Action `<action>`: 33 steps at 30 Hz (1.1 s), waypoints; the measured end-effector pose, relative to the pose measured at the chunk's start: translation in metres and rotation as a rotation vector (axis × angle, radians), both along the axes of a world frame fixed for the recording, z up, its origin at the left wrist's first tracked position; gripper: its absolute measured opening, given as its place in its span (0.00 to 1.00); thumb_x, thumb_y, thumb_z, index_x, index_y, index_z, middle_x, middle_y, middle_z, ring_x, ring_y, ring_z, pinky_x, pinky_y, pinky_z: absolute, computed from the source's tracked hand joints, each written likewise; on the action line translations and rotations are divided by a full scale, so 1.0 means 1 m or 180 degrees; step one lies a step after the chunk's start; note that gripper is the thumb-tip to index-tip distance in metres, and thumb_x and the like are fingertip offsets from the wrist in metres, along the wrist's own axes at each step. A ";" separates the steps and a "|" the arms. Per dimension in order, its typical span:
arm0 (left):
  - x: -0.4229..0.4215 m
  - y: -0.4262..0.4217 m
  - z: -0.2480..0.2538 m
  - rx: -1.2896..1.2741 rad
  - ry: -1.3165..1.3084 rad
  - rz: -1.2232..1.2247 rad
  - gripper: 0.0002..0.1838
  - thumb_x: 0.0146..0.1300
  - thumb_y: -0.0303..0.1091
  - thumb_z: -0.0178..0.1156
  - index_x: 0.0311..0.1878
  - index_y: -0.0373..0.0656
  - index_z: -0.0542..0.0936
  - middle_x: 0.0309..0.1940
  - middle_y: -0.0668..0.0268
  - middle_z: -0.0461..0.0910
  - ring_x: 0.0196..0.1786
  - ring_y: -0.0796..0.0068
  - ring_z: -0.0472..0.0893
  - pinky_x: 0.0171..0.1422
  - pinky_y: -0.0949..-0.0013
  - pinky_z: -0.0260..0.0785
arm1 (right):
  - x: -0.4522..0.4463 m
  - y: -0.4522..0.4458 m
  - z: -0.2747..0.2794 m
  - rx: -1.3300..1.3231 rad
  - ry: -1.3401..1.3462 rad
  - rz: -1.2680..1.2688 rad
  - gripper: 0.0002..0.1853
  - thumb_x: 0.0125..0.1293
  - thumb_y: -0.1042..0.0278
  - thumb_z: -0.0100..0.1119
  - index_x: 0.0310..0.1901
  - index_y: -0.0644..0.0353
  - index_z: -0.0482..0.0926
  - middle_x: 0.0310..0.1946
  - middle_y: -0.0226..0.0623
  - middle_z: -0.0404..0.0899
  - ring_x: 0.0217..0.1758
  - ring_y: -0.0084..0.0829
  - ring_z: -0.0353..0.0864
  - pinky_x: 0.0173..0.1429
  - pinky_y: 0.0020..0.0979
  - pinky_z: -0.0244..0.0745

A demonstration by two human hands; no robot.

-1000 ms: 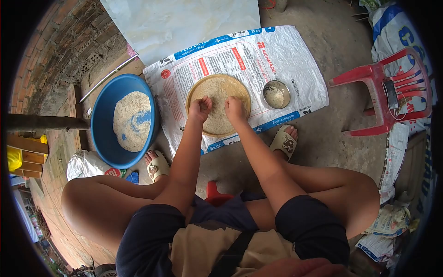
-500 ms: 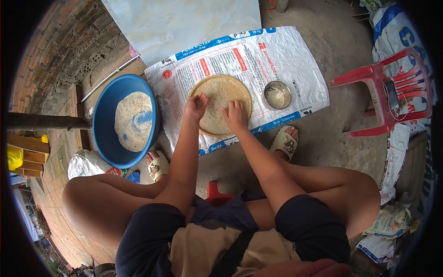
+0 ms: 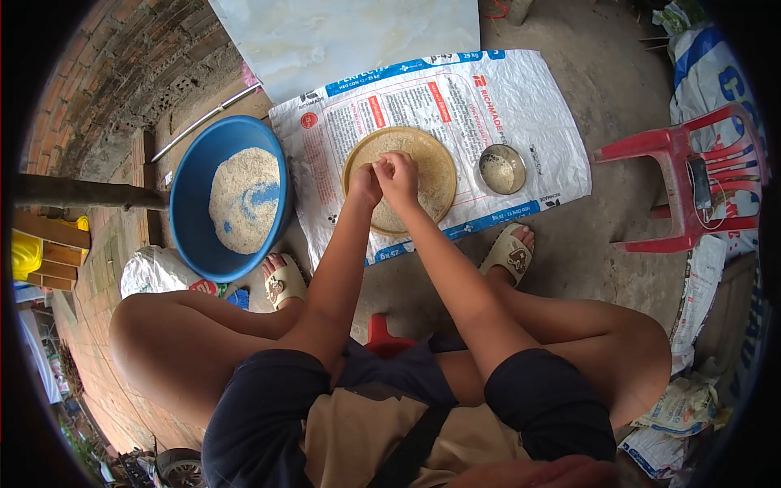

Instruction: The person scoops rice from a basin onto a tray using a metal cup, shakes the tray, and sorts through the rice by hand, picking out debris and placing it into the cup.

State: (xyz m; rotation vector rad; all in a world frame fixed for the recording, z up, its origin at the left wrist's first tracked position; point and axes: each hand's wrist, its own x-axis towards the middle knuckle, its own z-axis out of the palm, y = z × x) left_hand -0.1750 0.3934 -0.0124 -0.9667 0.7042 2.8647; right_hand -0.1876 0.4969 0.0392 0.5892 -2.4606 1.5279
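Note:
A round tan tray holds a thin layer of pale grain that looks like rice. Over its left half my two hands meet, fingertips together. My left hand is closed, its fingers curled in against the other hand. My right hand is closed too, its fingers bent down in a pinch. Whatever lies between the fingers is too small or hidden to make out. To the right of the tray stands a round metal bowl with some of the same pale grain inside.
The tray and bowl rest on a flattened printed feed sack. On the left stands a big blue basin part-filled with pale grain. A red plastic chair with a phone-like device is at the right. A marbled board lies beyond.
My right hand has lifted from the grain and moved left to join my left hand. Both hands have closed together over the tray. The whole view has shifted slightly.

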 end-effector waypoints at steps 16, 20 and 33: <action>-0.003 0.036 0.053 -0.6163 -0.0362 -0.0975 0.24 0.61 0.44 0.51 0.55 0.39 0.72 0.58 0.44 0.66 0.59 0.44 0.67 0.64 0.54 0.59 | -0.078 0.076 -0.032 -0.4610 -0.4852 -0.0375 0.08 0.64 0.68 0.46 0.30 0.62 0.70 0.27 0.35 0.71 0.28 0.29 0.70 0.33 0.26 0.70; 0.029 0.010 -0.005 -0.6613 -0.0924 -0.1392 0.29 0.63 0.47 0.48 0.65 0.44 0.62 0.66 0.47 0.55 0.68 0.49 0.56 0.71 0.57 0.48 | -0.119 0.129 0.048 -0.2733 -0.4122 0.0276 0.15 0.67 0.60 0.46 0.25 0.58 0.67 0.21 0.33 0.66 0.21 0.25 0.63 0.25 0.25 0.59; 0.050 0.022 -0.009 -0.7320 -0.0838 -0.1439 0.29 0.68 0.51 0.37 0.70 0.54 0.52 0.71 0.57 0.46 0.73 0.58 0.46 0.75 0.56 0.36 | -0.103 0.075 0.034 0.1364 -0.0435 -0.0035 0.18 0.61 0.64 0.52 0.50 0.65 0.74 0.45 0.55 0.76 0.52 0.48 0.74 0.57 0.39 0.67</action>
